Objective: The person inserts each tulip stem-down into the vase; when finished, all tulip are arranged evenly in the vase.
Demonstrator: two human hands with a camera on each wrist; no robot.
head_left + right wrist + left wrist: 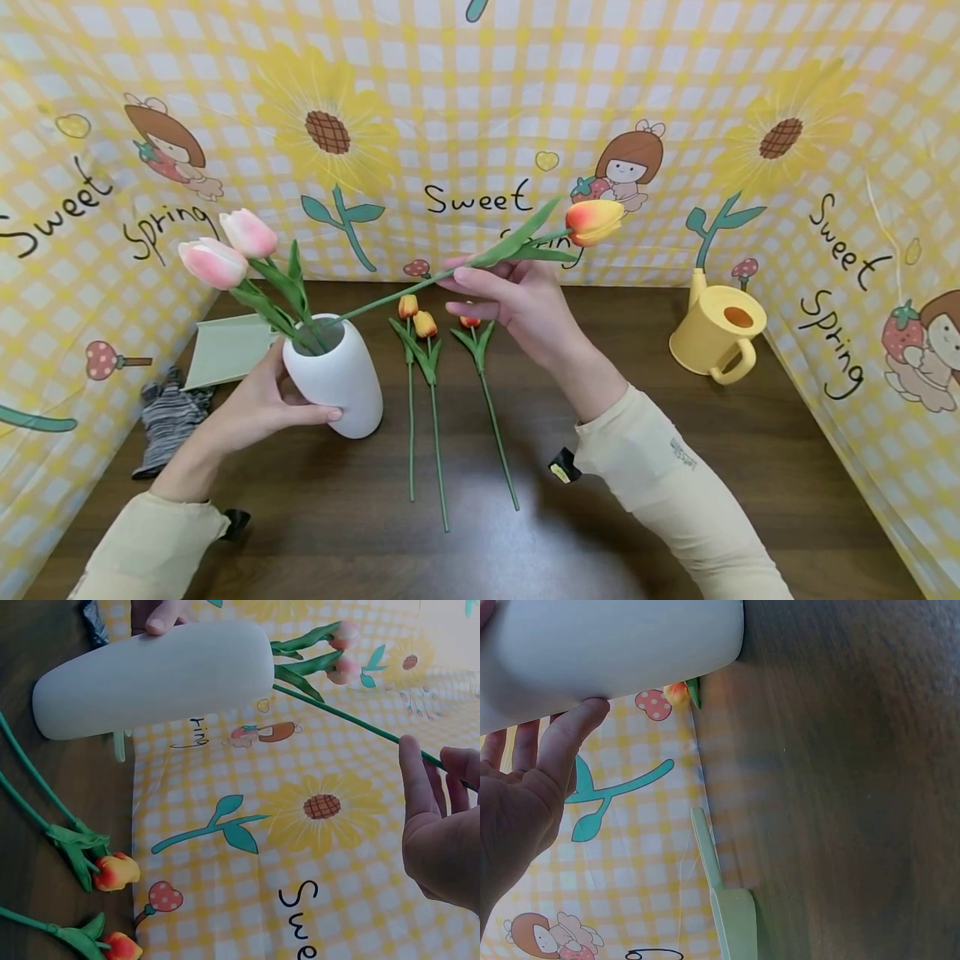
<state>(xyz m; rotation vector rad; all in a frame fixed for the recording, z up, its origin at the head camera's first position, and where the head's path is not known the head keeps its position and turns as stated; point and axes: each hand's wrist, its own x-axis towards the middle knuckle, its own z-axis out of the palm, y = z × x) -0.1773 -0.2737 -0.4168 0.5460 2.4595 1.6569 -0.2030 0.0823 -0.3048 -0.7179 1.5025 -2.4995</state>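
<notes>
Hands [251,410] [531,312] gripping vase [352,385], pinching tulip [595,222]

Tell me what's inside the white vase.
Two pink tulips have their stems in the white vase, and the orange-yellow tulip's stem reaches into its mouth. The vase's wall hides the lower stems and whatever may lie at the bottom.

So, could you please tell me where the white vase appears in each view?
Head: white vase left of centre, tilted.
Left wrist: white vase at upper left, cut off by the picture's edges.
Right wrist: white vase at upper left, sideways in the picture.
Shared landmark: the left hand gripping it, visible in all three.
</notes>
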